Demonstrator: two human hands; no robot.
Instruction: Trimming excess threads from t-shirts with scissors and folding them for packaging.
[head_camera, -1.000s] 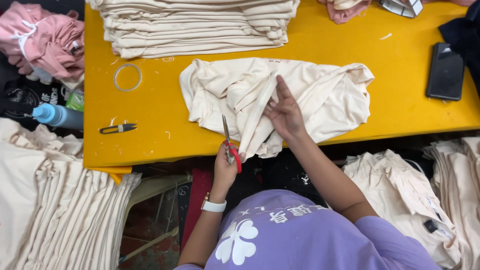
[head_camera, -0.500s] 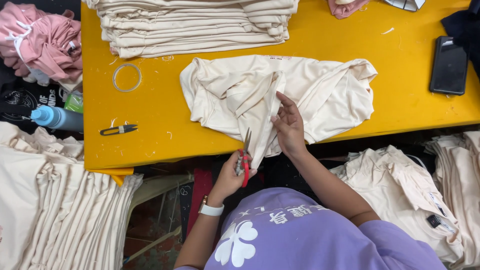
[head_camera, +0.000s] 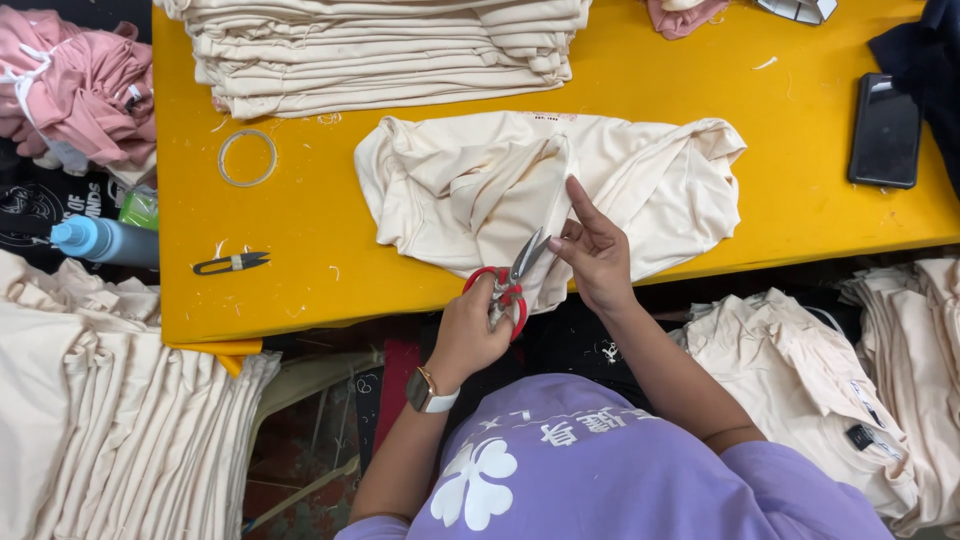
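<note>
A crumpled cream garment lies on the yellow table, with its lower edge hanging over the near side. My left hand, with a watch on the wrist, grips red-handled scissors at the table's front edge. Their blades are slightly apart and point up and to the right. My right hand rests on the garment's near edge beside the blade tips. Its index finger is stretched out over the cloth, and the other fingers pinch the fabric.
A tall stack of folded cream garments stands at the back of the table. A tape ring and thread snips lie at the left, a dark phone at the right. Cream piles flank me, with a blue bottle at the left.
The scissors have swung from pointing straight up to tilting right toward my right hand. My right hand has drawn back toward the table's near edge.
</note>
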